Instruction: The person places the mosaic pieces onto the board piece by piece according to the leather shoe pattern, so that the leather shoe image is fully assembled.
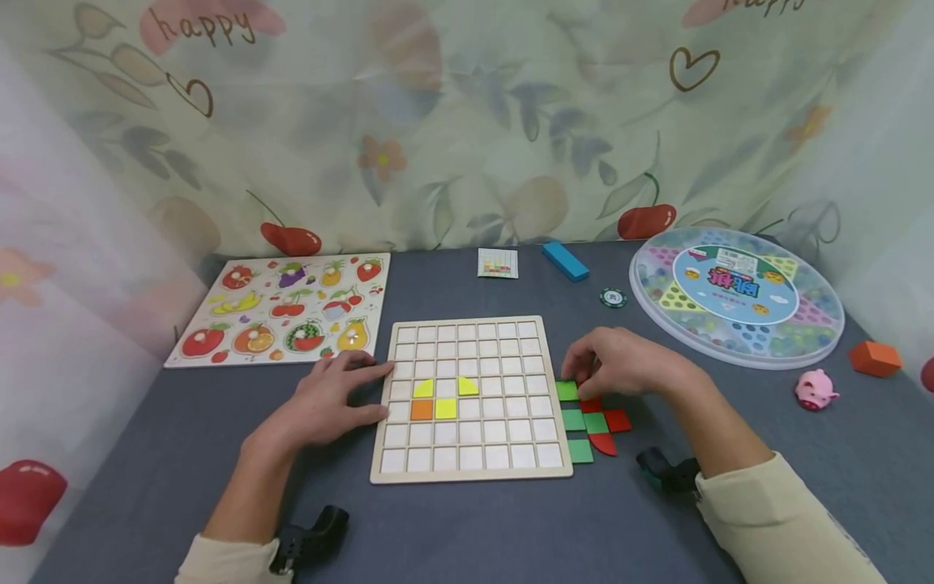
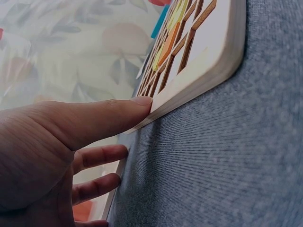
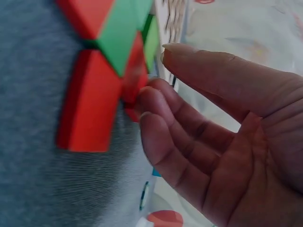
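On the desk (image 1: 452, 527), a spread left hand (image 1: 321, 397) merely touches the board (image 1: 469, 434), seemingly steadying it, while an empty, half-curled right hand (image 1: 623, 361) hovers at tiles (image 1: 596, 422) lying handily alongside.

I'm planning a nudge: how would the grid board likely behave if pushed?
The grid board is probably stiff, being a thick, straight-edged panel. Lying flat, it should slide rather than tip. The yellow square looks fenced in, so would likely travel along.
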`<state>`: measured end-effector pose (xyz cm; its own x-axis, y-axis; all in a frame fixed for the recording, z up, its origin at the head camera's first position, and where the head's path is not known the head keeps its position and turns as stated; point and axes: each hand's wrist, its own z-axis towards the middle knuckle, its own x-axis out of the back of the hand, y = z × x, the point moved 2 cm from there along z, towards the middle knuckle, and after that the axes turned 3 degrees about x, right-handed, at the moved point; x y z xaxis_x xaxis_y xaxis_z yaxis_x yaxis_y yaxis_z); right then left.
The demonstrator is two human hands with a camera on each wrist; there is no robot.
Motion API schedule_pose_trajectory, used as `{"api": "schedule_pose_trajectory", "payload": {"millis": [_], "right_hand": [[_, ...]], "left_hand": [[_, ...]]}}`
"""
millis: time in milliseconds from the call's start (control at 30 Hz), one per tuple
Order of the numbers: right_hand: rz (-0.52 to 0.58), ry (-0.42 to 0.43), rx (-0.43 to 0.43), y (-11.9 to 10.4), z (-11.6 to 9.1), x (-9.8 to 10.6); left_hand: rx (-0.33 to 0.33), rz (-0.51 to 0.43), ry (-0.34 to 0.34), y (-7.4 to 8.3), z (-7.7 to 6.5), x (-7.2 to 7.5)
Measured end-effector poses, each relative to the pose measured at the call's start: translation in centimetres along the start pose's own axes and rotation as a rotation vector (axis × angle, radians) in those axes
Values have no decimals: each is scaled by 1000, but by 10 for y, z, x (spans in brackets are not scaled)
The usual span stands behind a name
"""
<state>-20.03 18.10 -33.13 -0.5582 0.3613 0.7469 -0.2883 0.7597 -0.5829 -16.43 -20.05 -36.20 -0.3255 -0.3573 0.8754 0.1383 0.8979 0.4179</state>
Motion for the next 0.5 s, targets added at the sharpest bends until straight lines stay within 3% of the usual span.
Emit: {"api": "schedule_pose_trajectory", "payload": {"millis": [267,500], "right_hand": [[-6,-10,-23,4,4,-5],[12,-103,7,-4,0,-14]], "left_hand": [[-2,0,0,-2,1,-1],[-4,-5,1,-2,1,0]]}}
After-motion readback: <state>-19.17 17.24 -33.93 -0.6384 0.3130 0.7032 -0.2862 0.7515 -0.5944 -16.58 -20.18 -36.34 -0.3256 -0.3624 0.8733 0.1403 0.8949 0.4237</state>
